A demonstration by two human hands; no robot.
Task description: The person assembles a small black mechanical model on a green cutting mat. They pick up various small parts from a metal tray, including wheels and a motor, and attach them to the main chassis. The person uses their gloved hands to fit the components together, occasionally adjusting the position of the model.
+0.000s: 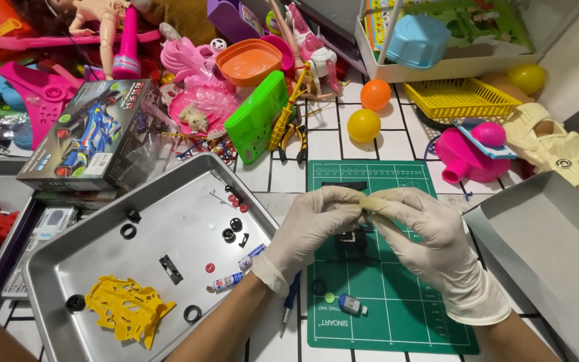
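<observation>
Both gloved hands, left (309, 224) and right (423, 231), met mid-frame over the green mat (397, 315), fingertips pinched together on something too tiny to identify. Loose parts sat corralled in the tray (102, 261) lower left, probably so nothing rolled off.

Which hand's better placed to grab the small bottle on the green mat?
Left, probably. The bottle lies on the mat almost straight below the left hand, beside that forearm. The right hand is further over. Both gloved hands meet fingertip to fingertip, so either must let go first.
</observation>
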